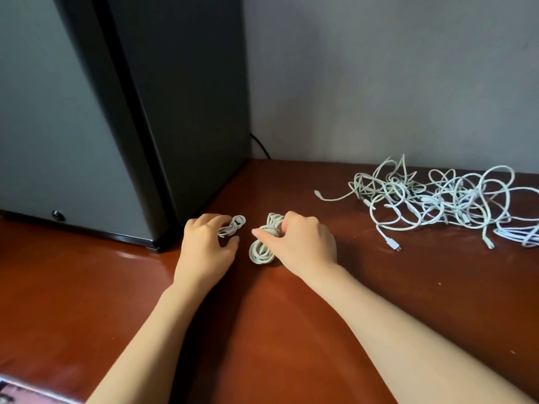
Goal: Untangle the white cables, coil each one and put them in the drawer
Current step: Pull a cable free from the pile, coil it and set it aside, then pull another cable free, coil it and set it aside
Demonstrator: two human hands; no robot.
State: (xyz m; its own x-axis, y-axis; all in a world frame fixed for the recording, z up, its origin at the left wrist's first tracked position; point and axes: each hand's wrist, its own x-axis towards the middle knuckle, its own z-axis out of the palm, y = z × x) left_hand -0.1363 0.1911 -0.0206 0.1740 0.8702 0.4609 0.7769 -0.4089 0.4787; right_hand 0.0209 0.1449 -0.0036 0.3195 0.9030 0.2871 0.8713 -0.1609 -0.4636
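Note:
Two coiled white cables lie on the reddish-brown desk [262,330] near its middle. My left hand [204,249] curls its fingers round the small coil [234,225], which pokes out past my fingertips. My right hand [303,243] grips the larger knotted coil [262,249] at its waist; loops show above and below my fingers. A tangled heap of white cables [437,199] sprawls at the right rear of the desk, untouched, with plug ends trailing toward the front. No drawer is in view.
A tall black computer case [122,126] stands at the left rear, just beside my left hand. A grey wall [379,77] backs the desk, and a thin black cord [261,147] runs down behind the case. A pinkish object [17,395] shows at the bottom left corner.

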